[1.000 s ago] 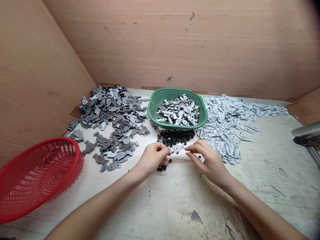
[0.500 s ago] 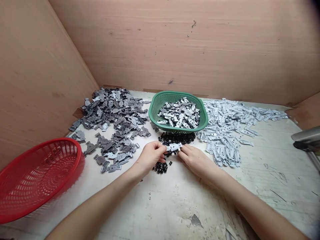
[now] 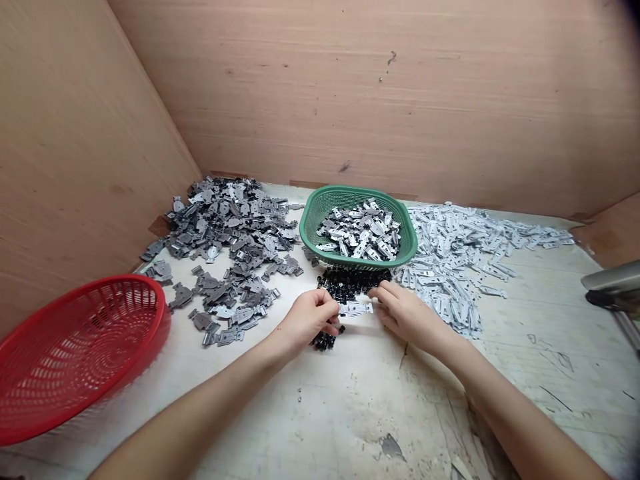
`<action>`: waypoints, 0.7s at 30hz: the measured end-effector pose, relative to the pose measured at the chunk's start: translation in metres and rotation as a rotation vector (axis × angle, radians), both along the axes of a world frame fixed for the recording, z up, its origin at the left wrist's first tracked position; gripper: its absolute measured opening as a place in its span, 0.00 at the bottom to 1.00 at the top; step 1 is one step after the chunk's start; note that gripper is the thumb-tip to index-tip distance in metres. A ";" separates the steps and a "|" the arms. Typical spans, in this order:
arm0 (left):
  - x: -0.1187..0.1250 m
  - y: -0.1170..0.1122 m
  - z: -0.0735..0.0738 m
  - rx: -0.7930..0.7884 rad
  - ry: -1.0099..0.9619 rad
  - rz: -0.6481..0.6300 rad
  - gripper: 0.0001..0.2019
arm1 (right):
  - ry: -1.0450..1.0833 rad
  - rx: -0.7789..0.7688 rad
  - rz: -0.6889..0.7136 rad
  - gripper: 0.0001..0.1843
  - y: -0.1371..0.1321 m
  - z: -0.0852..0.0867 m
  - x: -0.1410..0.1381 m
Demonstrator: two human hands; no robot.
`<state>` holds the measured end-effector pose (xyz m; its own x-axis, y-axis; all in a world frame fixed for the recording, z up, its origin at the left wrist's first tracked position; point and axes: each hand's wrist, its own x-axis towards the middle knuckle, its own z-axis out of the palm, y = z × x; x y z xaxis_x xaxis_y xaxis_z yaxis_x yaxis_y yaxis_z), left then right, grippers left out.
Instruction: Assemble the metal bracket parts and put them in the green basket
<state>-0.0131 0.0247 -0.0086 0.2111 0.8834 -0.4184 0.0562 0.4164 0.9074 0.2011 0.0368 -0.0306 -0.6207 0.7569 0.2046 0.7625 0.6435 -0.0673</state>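
Note:
My left hand (image 3: 306, 319) pinches the left end of a small white metal strip (image 3: 356, 309), held flat just above the table. My right hand (image 3: 405, 311) has its fingers curled at the strip's right end, over a heap of small black parts (image 3: 350, 280). A few more black parts (image 3: 325, 341) lie under my left hand. Right behind the black heap stands a green basket (image 3: 313, 220) holding assembled grey and white pieces.
A pile of dark grey metal plates (image 3: 225, 227) covers the left rear of the table, a pile of white strips (image 3: 465, 253) the right rear. A red basket (image 3: 75, 347) sits tilted at the left edge. Wooden panels wall the table. A metal machine part (image 3: 613, 287) juts in at right.
My right hand moved left and forward to the black heap and the strip's right end. The strip sits a little lower and flatter between both hands.

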 end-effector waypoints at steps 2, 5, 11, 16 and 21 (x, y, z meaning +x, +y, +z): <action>0.000 -0.001 0.000 0.015 0.004 -0.008 0.08 | 0.067 -0.061 -0.029 0.12 -0.001 0.000 0.002; 0.000 -0.001 0.001 0.028 0.024 -0.016 0.08 | 0.111 -0.084 -0.104 0.09 0.001 -0.003 0.007; -0.001 -0.001 -0.002 0.050 0.022 -0.038 0.09 | 0.098 -0.059 -0.069 0.12 0.006 -0.002 0.009; -0.002 0.001 -0.005 0.056 0.008 0.005 0.07 | 0.170 -0.104 0.005 0.08 -0.002 0.000 -0.011; -0.004 0.004 -0.005 0.115 -0.039 0.106 0.08 | 0.292 -0.217 0.068 0.11 -0.010 -0.006 -0.034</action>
<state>-0.0173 0.0287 -0.0132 0.1280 0.9430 -0.3071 -0.0185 0.3119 0.9500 0.1673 0.0265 -0.0363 -0.6101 0.7614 0.2192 0.6473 0.6385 -0.4164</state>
